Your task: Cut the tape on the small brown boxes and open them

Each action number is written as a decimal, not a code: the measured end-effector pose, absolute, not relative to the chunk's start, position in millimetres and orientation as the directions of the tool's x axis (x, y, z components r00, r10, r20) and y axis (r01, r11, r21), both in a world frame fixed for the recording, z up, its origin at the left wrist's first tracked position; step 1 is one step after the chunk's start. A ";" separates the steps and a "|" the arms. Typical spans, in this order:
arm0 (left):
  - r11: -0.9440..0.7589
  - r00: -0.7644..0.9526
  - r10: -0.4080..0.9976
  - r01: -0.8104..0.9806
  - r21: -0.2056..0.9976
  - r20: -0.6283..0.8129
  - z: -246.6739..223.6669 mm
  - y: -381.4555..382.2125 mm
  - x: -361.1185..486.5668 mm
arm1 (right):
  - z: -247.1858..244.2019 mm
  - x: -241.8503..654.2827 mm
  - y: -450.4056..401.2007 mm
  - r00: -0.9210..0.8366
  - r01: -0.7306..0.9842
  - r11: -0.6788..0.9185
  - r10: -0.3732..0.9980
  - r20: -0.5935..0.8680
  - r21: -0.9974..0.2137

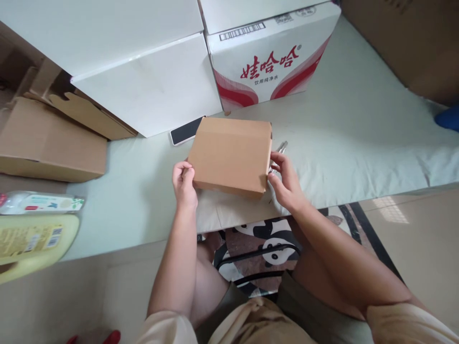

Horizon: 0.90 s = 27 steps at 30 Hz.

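Observation:
A brown cardboard box (231, 155) with its top closed is held between my two hands, near the front edge of the cloth-covered surface. My left hand (184, 184) grips its left front corner, fingers curled and thumb on the edge. At the right side, my right hand (286, 184) presses thumb and fingers against the box's end. Just behind the right fingers lies a shiny metal object (283, 146), partly hidden, whose kind I cannot make out. A dark flat device with a white rim (186, 132) lies behind the box's left corner.
A white and red water carton (265, 71) and a plain white box (150, 88) stand at the back. Brown cartons (57, 138) are at the left, by a clear bottle (50, 202) and a yellow jug (39, 241). Something blue (448, 118) sits at the far right.

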<state>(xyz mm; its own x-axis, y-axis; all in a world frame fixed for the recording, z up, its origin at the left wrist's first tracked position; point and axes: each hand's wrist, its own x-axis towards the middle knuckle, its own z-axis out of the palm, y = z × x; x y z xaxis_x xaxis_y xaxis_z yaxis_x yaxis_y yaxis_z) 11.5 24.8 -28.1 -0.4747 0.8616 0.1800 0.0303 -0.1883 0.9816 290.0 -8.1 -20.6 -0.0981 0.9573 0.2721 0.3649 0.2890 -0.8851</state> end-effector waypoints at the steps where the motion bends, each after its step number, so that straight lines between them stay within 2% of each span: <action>1: -0.184 -0.465 0.868 0.028 0.983 0.176 -27.9 24.1 11.7 | -22.0 290.3 -7.6 -0.100 0.356 0.286 0.958 0.269 -0.890; 7: -0.169 -0.422 0.892 0.016 0.986 0.160 -28.4 20.9 11.9 | -29.3 294.1 -5.3 -0.135 0.419 0.291 0.957 0.258 -0.860; 12: -0.176 -0.440 0.885 -0.008 0.984 0.154 -28.9 20.7 14.4 | -35.6 295.8 -3.2 -0.141 0.324 0.274 0.960 0.240 -0.906; 27: -0.214 -0.477 0.857 0.009 0.977 0.192 -28.7 21.9 19.2 | -35.2 297.1 -3.4 -0.145 0.280 0.272 0.960 0.240 -0.920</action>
